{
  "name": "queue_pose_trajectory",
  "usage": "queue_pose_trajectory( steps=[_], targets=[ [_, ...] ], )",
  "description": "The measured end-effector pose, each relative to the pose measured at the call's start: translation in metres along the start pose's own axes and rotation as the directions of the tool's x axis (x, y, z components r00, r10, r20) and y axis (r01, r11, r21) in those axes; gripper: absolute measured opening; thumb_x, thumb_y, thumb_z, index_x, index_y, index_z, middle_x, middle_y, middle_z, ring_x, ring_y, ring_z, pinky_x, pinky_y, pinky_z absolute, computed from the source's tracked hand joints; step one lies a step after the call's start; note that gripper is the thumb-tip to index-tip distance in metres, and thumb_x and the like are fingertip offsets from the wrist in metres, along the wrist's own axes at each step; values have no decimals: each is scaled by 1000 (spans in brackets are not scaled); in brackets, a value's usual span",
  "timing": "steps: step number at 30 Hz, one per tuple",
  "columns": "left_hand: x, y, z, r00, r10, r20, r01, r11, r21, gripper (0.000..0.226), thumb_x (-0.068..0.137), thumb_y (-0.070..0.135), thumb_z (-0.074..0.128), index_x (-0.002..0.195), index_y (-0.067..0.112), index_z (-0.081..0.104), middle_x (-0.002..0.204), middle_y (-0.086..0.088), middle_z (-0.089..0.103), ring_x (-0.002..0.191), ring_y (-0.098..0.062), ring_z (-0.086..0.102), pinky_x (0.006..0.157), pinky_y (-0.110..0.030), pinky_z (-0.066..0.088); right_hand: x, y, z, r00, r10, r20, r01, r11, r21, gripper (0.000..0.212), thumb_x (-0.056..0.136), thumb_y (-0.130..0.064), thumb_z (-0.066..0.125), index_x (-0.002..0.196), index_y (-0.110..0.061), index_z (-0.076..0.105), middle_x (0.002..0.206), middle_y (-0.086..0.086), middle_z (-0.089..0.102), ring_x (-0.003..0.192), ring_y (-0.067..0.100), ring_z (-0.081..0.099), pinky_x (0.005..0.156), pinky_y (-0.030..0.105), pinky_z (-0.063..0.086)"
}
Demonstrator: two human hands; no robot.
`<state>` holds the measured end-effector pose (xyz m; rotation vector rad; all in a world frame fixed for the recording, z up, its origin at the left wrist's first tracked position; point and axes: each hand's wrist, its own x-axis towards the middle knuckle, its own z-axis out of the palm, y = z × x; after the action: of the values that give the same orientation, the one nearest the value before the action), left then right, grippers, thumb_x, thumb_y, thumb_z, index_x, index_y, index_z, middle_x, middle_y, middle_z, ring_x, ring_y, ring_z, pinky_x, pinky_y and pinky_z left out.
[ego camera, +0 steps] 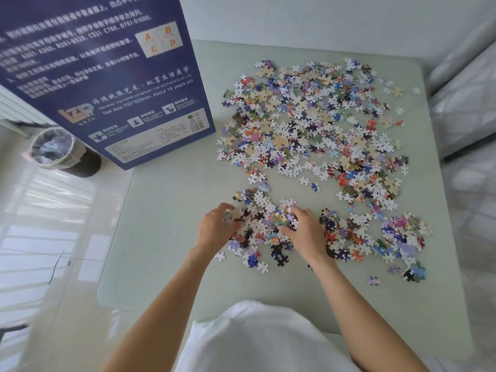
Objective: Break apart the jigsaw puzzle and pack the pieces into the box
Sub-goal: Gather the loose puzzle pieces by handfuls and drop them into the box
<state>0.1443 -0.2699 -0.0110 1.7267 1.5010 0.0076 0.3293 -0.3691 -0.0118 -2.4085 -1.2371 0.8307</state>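
A pale green table [166, 237] stands on a glossy cream floor [40, 237], with a lined bin [53, 150] at its far left corner. A tall blue box [107, 76] stands upright on the table's left side. Loose pieces [308, 124], many white-side up, spread over the right half. The left hand [214, 226] and right hand [306, 232] flank a small heap at the near edge of the spread, fingers curled round pieces.

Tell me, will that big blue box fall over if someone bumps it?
Probably. The blue box stands tall on the table, so a bump could likely tip it. It looks like thin cardboard, so it is probably light.
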Motion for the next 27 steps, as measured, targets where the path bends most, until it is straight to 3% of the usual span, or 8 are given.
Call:
queue_pose_trajectory(
  steps=[3,8,11,13,16,24,27],
  targets=[
    [-2,-3,4,999,-21,-48,17,997,-71,23,82,26,71,103,22,63,96,-6,71,79,-20,65,71,-30,53,-2,-3,1,999,-1,-36,2,999,41,44,83,-29,68,122,-12,56,116,7,60,105,22,56,82,25,41],
    [-5,-10,4,998,-42,-40,37,991,-128,24,79,22,74,102,23,66,94,-2,70,81,-20,68,74,-33,55,-5,-7,-2,997,-31,-77,43,987,155,39,82,-19,69,118,-8,59,116,8,59,109,20,54,87,17,32],
    [-8,-14,4,998,-41,-54,33,989,-144,23,79,21,74,100,25,66,94,3,67,77,-15,65,71,-25,50,-9,-9,-6,991,-71,-111,90,982,169,39,83,-18,69,118,-6,60,117,8,61,109,20,55,90,18,34],
    [-11,-14,3,996,-28,-81,14,985,-173,19,77,21,75,87,33,65,91,7,68,73,-11,66,69,-24,49,-10,-10,-8,987,-86,-136,107,981,162,38,82,-20,70,116,-6,61,113,7,64,105,20,59,87,19,38],
    [-17,-15,-1,992,-10,-127,-19,975,-220,32,75,17,76,74,43,59,79,12,70,70,-4,67,67,-23,49,-12,-8,-10,983,-83,-162,112,978,176,33,82,-21,70,110,-4,63,107,8,67,99,21,61,83,23,43],
    [-37,-16,-31,969,114,-220,-175,944,-281,23,81,7,70,90,28,68,72,13,70,68,-2,68,69,-17,52,-14,-4,-23,996,31,-89,-4,959,282,45,83,-22,69,123,-4,58,123,8,61,111,21,58,94,30,46],
    [-43,-6,-52,949,176,-261,-243,937,-252,18,84,8,67,96,20,69,73,13,69,71,0,67,70,-17,52,-14,-20,-37,996,57,-66,-26,913,407,38,81,-27,71,114,-9,63,108,-3,66,93,9,62,76,17,45]
  ],
)
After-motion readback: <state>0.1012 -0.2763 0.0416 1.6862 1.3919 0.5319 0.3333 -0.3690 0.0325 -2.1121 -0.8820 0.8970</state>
